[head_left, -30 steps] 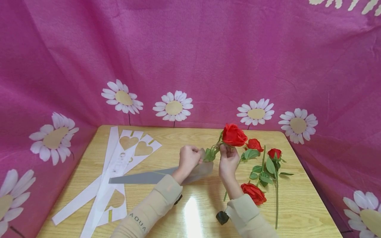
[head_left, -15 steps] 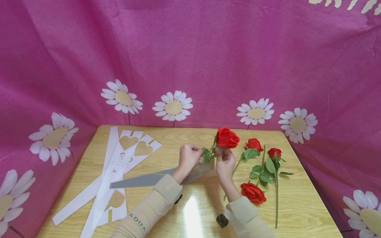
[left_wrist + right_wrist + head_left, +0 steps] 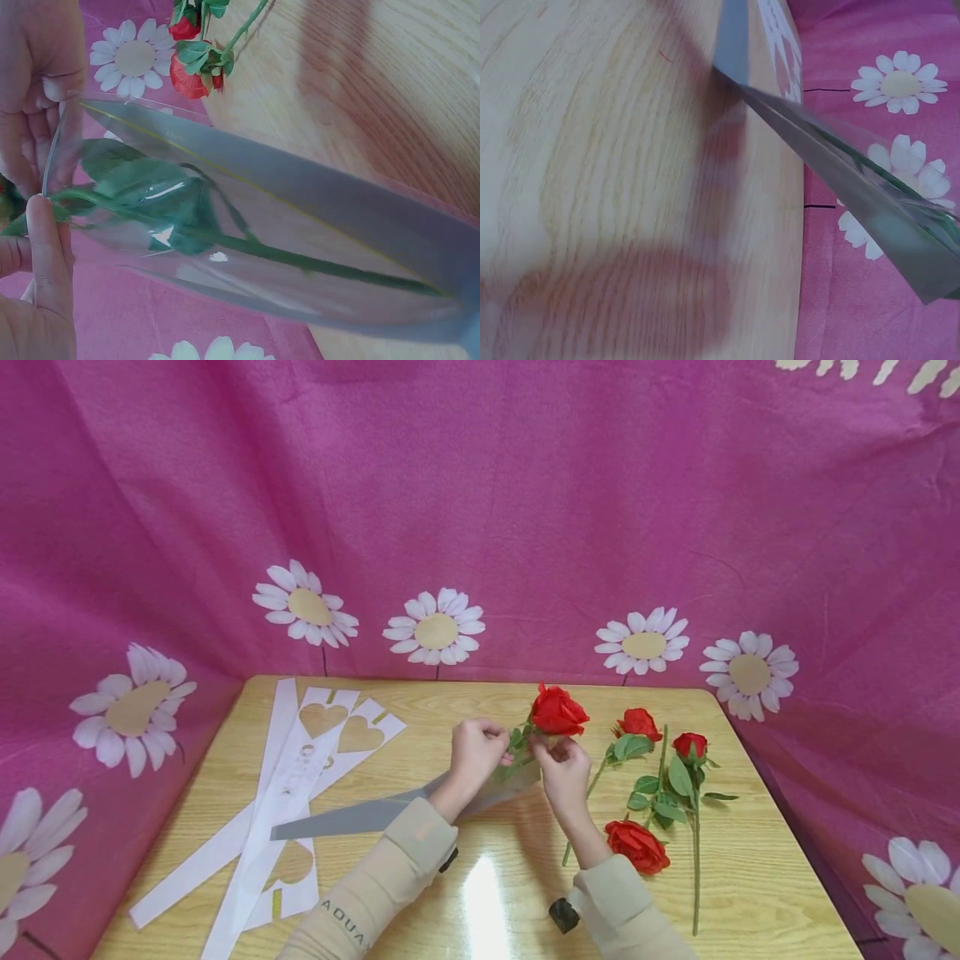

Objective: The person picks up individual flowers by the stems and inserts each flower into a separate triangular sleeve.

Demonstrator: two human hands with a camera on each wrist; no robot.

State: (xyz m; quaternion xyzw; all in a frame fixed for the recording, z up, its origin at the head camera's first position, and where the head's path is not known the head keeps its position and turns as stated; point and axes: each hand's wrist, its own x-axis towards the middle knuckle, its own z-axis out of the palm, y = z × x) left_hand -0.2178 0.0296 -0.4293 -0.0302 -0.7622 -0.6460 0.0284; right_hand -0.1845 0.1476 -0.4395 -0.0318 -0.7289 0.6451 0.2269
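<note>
My left hand (image 3: pixel 478 752) pinches the mouth of a single-flower sleeve (image 3: pixel 495 789), clear in front with a grey back, as the left wrist view shows at close range. Inside the sleeve (image 3: pixel 337 195) runs a green stem (image 3: pixel 300 261) with leaves (image 3: pixel 150 187). The bloom of this red rose (image 3: pixel 558 710) stands outside the mouth. Just under the bloom, my right hand (image 3: pixel 566 768) grips the rose with curled fingers, close to the sleeve's far corner. In the right wrist view the sleeve (image 3: pixel 855 202) tilts over the table edge; no hand shows there.
Several more red roses lie on the wooden table (image 3: pixel 757 877) at the right, one bloom (image 3: pixel 637 846) near my right sleeve cuff. White sleeves with heart cut-outs (image 3: pixel 300 793) overlap at the left. A pink daisy-print cloth (image 3: pixel 480 510) surrounds the table.
My right hand has moved left and slightly down with the rose, bringing the bloom nearer the sleeve's mouth. My left hand has stayed almost in place; the sleeve's narrow end dipped slightly.
</note>
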